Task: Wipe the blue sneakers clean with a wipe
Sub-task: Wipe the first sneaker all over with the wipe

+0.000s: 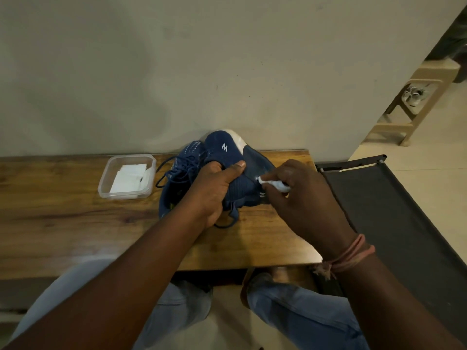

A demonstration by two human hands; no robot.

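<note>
Risking a slip of the raised blue sneaker [227, 157], being held only around its upper by the left hand [214, 190] near the far right corner of the counter [63, 223]; hard rubbing could be twisting it loose, dropping it onto the second blue sneaker [177, 178] lying just beside and partly beneath it, toward the far edge. Also risking loose laces [174, 170] snagging under the fingers, and the small bunched wipe [274, 184] sliding out or smearing dirt once soiled, judging by how little of it is showing. Left grip wrapping closed around the raised sneaker, thumb lying across the fabric, forearm reaching in from the near edge. Right hand [303, 195] curling closed on the wipe, pressing its tip against the sneaker's dark side panel, wrist bent, a thread band [351, 256] circling the wrist. Sitting left of the sneakers by the far edge, a clear plastic container [149, 188] holding folded white wipes [129, 178].
</note>
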